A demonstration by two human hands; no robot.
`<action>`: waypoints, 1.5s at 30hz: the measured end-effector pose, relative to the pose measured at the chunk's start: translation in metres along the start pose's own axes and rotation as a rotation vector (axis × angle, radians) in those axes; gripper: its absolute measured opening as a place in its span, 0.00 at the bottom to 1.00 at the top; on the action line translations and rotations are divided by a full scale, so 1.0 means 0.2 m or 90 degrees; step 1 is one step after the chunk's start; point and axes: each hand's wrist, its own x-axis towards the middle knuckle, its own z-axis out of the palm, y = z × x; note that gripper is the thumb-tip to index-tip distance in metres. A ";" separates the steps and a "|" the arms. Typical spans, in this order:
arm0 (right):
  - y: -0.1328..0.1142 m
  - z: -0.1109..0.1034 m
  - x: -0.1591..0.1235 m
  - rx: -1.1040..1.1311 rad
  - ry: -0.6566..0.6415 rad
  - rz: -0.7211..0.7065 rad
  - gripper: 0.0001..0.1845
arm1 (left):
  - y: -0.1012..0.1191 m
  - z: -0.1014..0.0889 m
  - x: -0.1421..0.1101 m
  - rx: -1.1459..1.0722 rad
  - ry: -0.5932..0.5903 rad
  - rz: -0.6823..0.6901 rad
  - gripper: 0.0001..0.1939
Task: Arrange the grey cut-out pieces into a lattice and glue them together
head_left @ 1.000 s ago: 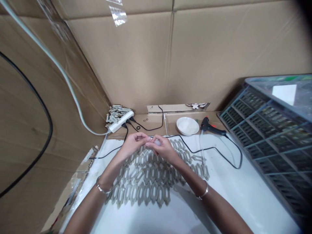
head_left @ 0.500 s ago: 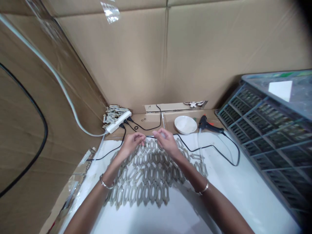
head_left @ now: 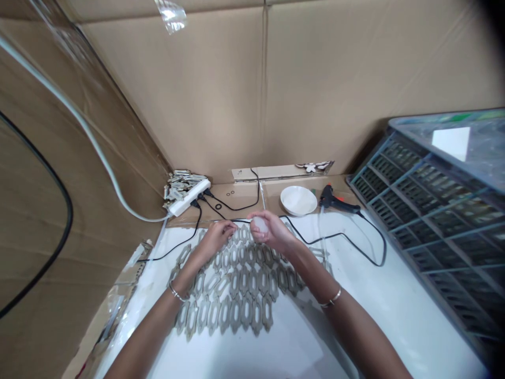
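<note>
Here, right hand (head_left: 275, 232) curls around pale round lump (head_left: 260, 224), probably to steady it; left hand (head_left: 218, 237) hangs over grey frames (head_left: 248, 284), grip narrow, cannot tell if anything is pinched. Frames lie in rows on white bench (head_left: 379, 310), likely for easy reach: long, pointed-ended, hollow-centred, dull.

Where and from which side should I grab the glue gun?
Probably the glue gun's black handle, from the near right: it points rightward, away from the orange tip. Watch the cord leaving the handle's end.
</note>
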 end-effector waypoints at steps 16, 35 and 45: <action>-0.02 0.01 -0.04 -0.191 -0.007 -0.147 0.16 | -0.02 0.03 -0.01 0.095 0.037 0.036 0.06; 0.04 0.06 -0.04 -0.458 0.045 -0.199 0.19 | 0.27 -0.06 -0.04 -0.343 0.016 -0.066 0.24; 0.00 -0.03 -0.01 -0.373 0.111 -0.198 0.22 | 0.15 -0.05 0.00 -0.319 0.075 -0.089 0.22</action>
